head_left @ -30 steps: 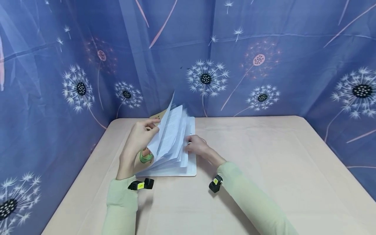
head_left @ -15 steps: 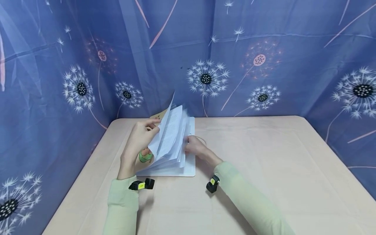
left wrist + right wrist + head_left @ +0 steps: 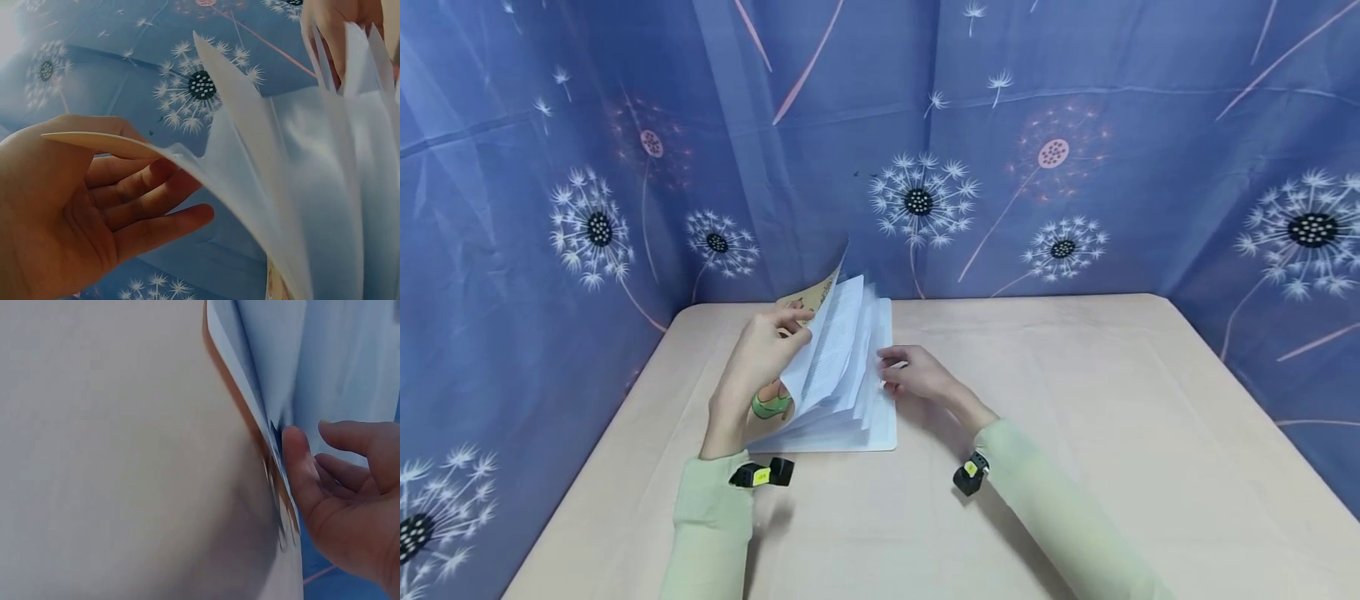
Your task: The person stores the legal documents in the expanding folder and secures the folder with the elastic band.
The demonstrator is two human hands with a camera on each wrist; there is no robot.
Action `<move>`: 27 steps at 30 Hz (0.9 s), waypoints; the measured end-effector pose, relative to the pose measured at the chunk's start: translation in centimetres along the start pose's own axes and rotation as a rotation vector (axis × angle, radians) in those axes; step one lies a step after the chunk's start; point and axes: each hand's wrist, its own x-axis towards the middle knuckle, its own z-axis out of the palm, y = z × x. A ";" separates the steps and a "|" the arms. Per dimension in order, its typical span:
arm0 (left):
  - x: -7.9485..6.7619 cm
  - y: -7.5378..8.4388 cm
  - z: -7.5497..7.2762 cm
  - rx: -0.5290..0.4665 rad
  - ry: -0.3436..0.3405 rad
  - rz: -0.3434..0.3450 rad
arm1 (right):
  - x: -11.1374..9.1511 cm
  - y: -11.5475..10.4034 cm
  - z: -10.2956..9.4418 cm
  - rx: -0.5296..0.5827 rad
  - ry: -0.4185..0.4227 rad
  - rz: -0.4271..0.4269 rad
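A notebook (image 3: 883,437) with a tan, cartoon-printed cover (image 3: 769,400) lies partly opened at the back left of the table, its white pages (image 3: 835,342) fanned upward. My left hand (image 3: 758,350) holds up the front cover and first leaves at their edge, between thumb and fingers. In the left wrist view, the cover's edge (image 3: 106,140) runs across that hand. My right hand (image 3: 921,373) is at the notebook's right side, thumb against the page edges and the other fingers apart from it. Thin cord-like loops (image 3: 275,506) show by the back cover in the right wrist view.
The pale table (image 3: 1037,417) extends right and forward of the notebook. A blue curtain with dandelion prints (image 3: 820,167) rises right behind the table's back edge and along both sides. Black camera bands (image 3: 762,474) sit on both wrists.
My right hand has drawn slightly right, its fingers now parted at the page edges. A thin loop seen beside it earlier no longer shows in the head view. My left hand stays put.
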 end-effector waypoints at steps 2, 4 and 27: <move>0.1 0.0 0.3 0.007 -0.012 0.006 | -0.4 0.2 -0.6 -0.033 0.001 -0.009; 0.2 0.0 0.7 0.016 -0.025 0.014 | -0.8 0.5 -1.2 -0.063 0.003 -0.018; 0.7 0.1 6.3 0.025 -0.212 -0.059 | -2.8 1.9 -4.6 -0.154 0.028 -0.034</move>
